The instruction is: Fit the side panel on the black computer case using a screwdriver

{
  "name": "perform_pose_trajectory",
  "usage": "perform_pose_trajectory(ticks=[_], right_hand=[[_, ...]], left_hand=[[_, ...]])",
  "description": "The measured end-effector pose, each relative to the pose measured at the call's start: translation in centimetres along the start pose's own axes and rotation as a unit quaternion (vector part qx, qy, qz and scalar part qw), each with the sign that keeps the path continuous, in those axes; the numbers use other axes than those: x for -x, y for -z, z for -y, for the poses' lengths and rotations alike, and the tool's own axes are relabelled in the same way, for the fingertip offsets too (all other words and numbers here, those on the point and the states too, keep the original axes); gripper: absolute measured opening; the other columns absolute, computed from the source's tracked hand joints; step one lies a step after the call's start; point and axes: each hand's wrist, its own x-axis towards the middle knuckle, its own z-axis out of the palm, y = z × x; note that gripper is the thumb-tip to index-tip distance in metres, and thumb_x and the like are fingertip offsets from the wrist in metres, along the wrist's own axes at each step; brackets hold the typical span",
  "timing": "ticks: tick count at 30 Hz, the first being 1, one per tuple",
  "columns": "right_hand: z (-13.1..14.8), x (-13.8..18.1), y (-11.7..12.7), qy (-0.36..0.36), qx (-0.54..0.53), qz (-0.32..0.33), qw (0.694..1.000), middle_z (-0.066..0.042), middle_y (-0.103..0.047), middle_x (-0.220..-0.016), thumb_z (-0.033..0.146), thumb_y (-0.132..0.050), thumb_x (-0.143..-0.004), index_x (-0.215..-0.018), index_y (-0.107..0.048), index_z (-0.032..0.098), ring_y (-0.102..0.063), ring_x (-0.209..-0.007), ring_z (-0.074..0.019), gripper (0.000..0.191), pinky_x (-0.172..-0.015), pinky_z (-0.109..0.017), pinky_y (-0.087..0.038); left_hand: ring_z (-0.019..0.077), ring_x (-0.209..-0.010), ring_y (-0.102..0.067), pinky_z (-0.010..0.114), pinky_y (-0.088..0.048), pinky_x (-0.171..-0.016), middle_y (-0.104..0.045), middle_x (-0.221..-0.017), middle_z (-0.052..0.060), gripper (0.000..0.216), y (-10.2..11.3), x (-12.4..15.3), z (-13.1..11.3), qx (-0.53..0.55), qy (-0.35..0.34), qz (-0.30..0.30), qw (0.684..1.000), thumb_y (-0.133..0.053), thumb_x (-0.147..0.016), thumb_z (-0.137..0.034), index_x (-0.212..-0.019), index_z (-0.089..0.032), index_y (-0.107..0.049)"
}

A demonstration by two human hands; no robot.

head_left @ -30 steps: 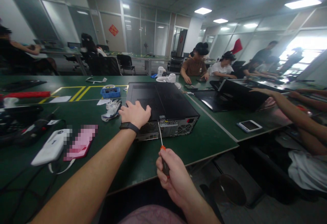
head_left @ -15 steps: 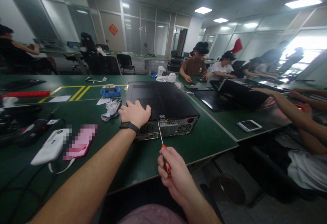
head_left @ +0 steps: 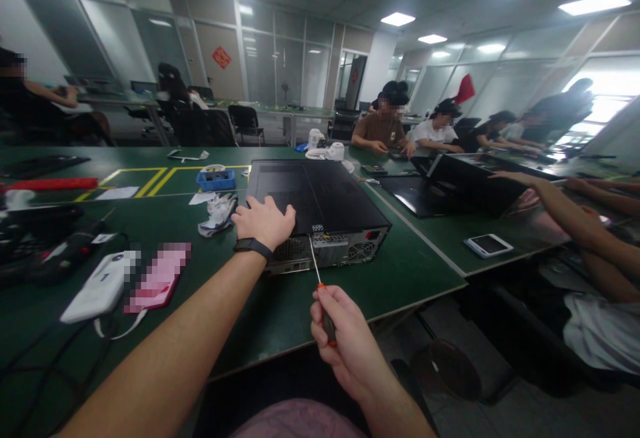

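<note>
A black desktop computer case (head_left: 320, 201) lies flat on the green table (head_left: 390, 278), its rear panel with fan grille facing me. My left hand (head_left: 264, 221), a dark watch on its wrist, rests flat with fingers spread on the case's near left top. My right hand (head_left: 345, 341) is closed round the orange-and-black handle of a screwdriver (head_left: 317, 271). The thin shaft points up to the top edge of the rear panel, its tip touching there.
White gloves (head_left: 218, 213) and a blue parts tray (head_left: 217, 179) lie left of the case. A white power bank (head_left: 103, 286) with cables sits near left. A phone (head_left: 487, 245) lies on the right table, where another person's arms (head_left: 565, 215) reach over a second case (head_left: 465, 181). Several people sit behind.
My right hand has turned the screwdriver handle slightly and edged a little right; the tip stays at the rear panel. My left hand has not moved. People at the far right have shifted.
</note>
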Motion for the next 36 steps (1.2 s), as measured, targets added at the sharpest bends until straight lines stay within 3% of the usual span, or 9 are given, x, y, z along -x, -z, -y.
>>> perform_pose_trajectory(ticks=[5,13,20,24,29,36], right_hand=[[-0.02,0.2,-0.12,-0.034,0.018,-0.001,0.999,0.007,-0.053,-0.066,0.061,-0.063,-0.089,-0.104,-0.056,0.021,-0.033,-0.039,-0.0016,0.043,-0.034,-0.015,-0.004],[-0.13,0.17,-0.23,-0.015,0.02,-0.003,1.0,0.009,-0.053,-0.067,0.049,-0.074,-0.083,-0.088,-0.047,0.023,-0.032,-0.04,-0.001,0.038,-0.035,-0.014,-0.005],[-0.18,0.3,-0.12,-0.018,0.022,0.001,1.0,0.006,-0.055,-0.071,0.062,-0.068,-0.084,-0.101,-0.059,0.02,-0.038,-0.04,-0.0018,0.046,-0.033,-0.014,-0.005],[-0.14,0.35,-0.34,-0.025,0.031,-0.007,0.999,0.008,-0.052,-0.065,0.067,-0.067,-0.083,-0.103,-0.057,0.023,-0.03,-0.037,-0.0011,0.05,-0.034,-0.014,-0.005],[0.0,0.33,-0.49,-0.016,0.022,-0.022,0.999,0.01,-0.052,-0.066,0.059,-0.076,-0.079,-0.088,-0.047,0.023,-0.03,-0.038,-0.0006,0.047,-0.035,-0.014,-0.004],[-0.14,0.18,-0.42,-0.031,0.005,-0.009,0.999,0.008,-0.053,-0.065,0.067,-0.068,-0.082,-0.1,-0.057,0.021,-0.032,-0.037,-0.0011,0.05,-0.033,-0.014,-0.007]], left_hand=[[0.0485,-0.114,-0.056,0.056,-0.042,-0.09,-0.059,-0.133,0.025,0.07,0.1,0.05,-0.04,-0.001,-0.001,0.0,1.0,-0.038,-0.086,-0.065,-0.126,-0.014,-0.067],[0.0485,-0.113,-0.057,0.056,-0.042,-0.089,-0.059,-0.133,0.025,0.071,0.15,0.04,-0.06,-0.001,-0.002,-0.001,1.0,-0.037,-0.086,-0.065,-0.126,-0.014,-0.067],[0.0486,-0.113,-0.056,0.056,-0.041,-0.09,-0.059,-0.132,0.025,0.07,0.16,0.04,-0.08,0.0,-0.001,0.001,1.0,-0.037,-0.086,-0.065,-0.126,-0.015,-0.067],[0.0485,-0.113,-0.057,0.056,-0.041,-0.09,-0.058,-0.133,0.025,0.07,0.15,0.04,-0.09,-0.001,0.001,0.002,1.0,-0.037,-0.086,-0.065,-0.125,-0.014,-0.067],[0.0478,-0.113,-0.056,0.055,-0.041,-0.089,-0.059,-0.132,0.025,0.07,0.13,0.04,-0.09,-0.001,0.004,0.003,1.0,-0.037,-0.087,-0.065,-0.125,-0.015,-0.067],[0.047,-0.113,-0.057,0.055,-0.042,-0.089,-0.059,-0.133,0.025,0.07,0.13,0.06,-0.09,-0.002,0.003,0.001,1.0,-0.038,-0.087,-0.065,-0.125,-0.015,-0.067]])
